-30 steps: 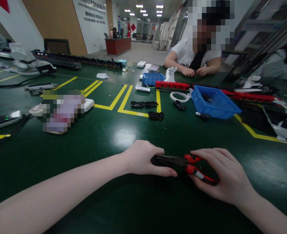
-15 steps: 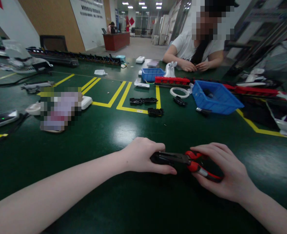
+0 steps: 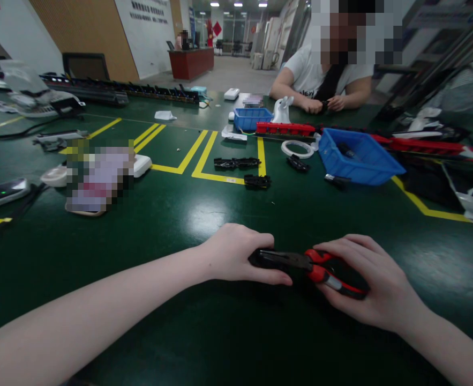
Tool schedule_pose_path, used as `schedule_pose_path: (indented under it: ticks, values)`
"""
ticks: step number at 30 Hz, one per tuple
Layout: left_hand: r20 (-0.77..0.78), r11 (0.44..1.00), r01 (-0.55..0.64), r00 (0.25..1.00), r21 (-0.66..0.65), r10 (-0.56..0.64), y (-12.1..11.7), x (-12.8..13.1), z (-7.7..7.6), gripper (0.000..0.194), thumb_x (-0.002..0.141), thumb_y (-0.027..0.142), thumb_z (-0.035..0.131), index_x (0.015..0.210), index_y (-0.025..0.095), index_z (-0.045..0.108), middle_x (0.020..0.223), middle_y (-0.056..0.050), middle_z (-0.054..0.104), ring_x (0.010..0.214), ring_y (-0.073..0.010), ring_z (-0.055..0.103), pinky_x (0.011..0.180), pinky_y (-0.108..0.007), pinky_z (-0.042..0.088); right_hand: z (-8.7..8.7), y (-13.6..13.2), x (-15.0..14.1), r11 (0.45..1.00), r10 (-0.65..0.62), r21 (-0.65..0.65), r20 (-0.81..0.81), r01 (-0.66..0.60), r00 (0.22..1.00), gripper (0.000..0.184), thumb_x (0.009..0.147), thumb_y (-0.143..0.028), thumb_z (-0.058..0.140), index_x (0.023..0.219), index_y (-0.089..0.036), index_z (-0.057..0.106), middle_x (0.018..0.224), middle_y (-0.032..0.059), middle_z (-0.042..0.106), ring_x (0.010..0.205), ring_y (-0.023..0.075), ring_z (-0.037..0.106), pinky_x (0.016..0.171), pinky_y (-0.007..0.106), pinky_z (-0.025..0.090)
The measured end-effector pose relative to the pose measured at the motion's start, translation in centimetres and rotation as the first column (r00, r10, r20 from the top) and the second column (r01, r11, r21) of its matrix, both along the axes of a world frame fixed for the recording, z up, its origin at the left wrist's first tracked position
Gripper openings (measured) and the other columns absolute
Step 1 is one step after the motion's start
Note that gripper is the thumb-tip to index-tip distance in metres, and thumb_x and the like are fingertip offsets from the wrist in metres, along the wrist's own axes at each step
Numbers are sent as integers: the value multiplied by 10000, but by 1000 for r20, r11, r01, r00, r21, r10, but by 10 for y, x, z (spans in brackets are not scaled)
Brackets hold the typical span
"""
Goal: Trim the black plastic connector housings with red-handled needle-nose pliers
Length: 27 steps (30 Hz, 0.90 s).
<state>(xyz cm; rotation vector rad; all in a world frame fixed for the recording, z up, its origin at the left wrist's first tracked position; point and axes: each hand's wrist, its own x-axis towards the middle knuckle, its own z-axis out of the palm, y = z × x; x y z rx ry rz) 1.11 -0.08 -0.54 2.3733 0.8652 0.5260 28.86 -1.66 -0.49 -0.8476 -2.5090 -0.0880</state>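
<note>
Red-and-black pliers (image 3: 318, 266) lie in my right hand (image 3: 375, 284), whose fingers wrap round the handles. Their dark jaws point left and reach a small black part (image 3: 258, 258) pinched between the thumb and fingers of my left hand (image 3: 236, 254). Jaws and part are both dark, so whether the jaws grip it I cannot tell. Both hands are just above the green table (image 3: 204, 332). Beyond them lie black plastic pieces, a long one (image 3: 236, 163) and a shorter one (image 3: 257, 181), by the yellow tape lines.
On the right stands a blue bin (image 3: 360, 161) with dark parts inside, beside a tape roll (image 3: 297, 149) and another black piece (image 3: 298, 163). A phone (image 3: 102, 182) lies at left. A smaller blue bin (image 3: 252, 119) and a seated person (image 3: 320, 80) are across the table.
The camera view has shifted slightly. My hands, the pliers and the black part keep almost the same pose. The person opposite has moved their hands a little.
</note>
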Motion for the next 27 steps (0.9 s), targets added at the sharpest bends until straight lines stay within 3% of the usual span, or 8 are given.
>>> schedule_pose_path:
  ticks: [5, 15, 21, 27]
  values:
    - [9, 1000, 4, 1000, 19, -4, 0, 0, -1, 474, 825, 640, 627, 779, 175, 544, 638, 50, 561, 548, -92, 505, 503, -215, 265, 1, 2, 0, 1000, -13, -16, -6, 13, 1000, 414, 808, -322, 615, 1201, -247, 510, 1001, 72, 701, 840, 259, 665, 824, 508, 498]
    - [-12, 995, 21, 1000, 99, -20, -1, 0, -4, 476, 821, 646, 627, 785, 178, 546, 638, 48, 571, 554, -102, 539, 522, -222, 291, 4, 3, 4, 997, -15, 75, 65, 11, 998, 423, 769, -333, 635, 1172, -249, 536, 983, 61, 702, 899, 280, 663, 934, 543, 433]
    - [-32, 990, 32, 999, 136, -28, -2, 1, -4, 478, 821, 648, 626, 776, 180, 534, 625, 55, 565, 548, -102, 544, 528, -227, 298, 6, 1, 7, 988, 30, 150, 108, -46, 994, 486, 777, -309, 642, 1233, -184, 532, 1044, 118, 683, 899, 271, 650, 858, 491, 475]
    - [-55, 985, 46, 998, 164, -37, -2, 1, -4, 462, 831, 641, 616, 811, 183, 552, 645, 52, 588, 566, -106, 562, 533, -225, 308, 8, -2, 6, 988, 56, 138, 89, -68, 994, 452, 785, -270, 638, 1216, -170, 545, 975, 119, 673, 831, 257, 642, 782, 473, 489]
